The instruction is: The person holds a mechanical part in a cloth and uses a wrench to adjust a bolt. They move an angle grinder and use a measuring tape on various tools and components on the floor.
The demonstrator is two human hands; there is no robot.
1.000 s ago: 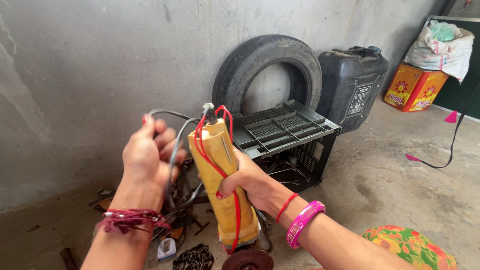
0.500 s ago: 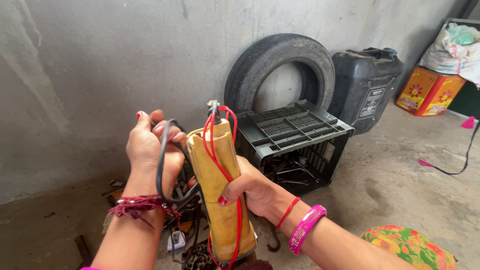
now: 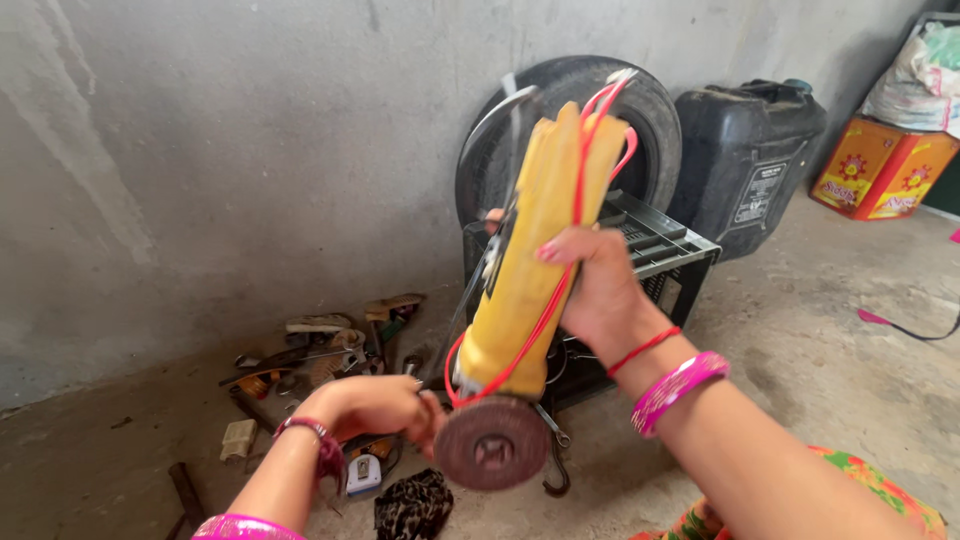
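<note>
Head view: a yellow angle grinder held up in mid-frame, both hands at work on it.

In the centre of the frame the right hand is clamped around the body of the yellow angle grinder, which tilts with its round brown disc pointing down toward the lower middle and its cable end up near the top. A red wire runs along the body. The left hand, lower left of centre, is closed in a fist just beside the disc; whether it grips the dark cable there I cannot tell. Behind the grinder stand a black crate and a tyre leaning on the grey wall; a black jerrycan sits right of them. Scattered tools lie on the concrete floor at lower left.
</note>
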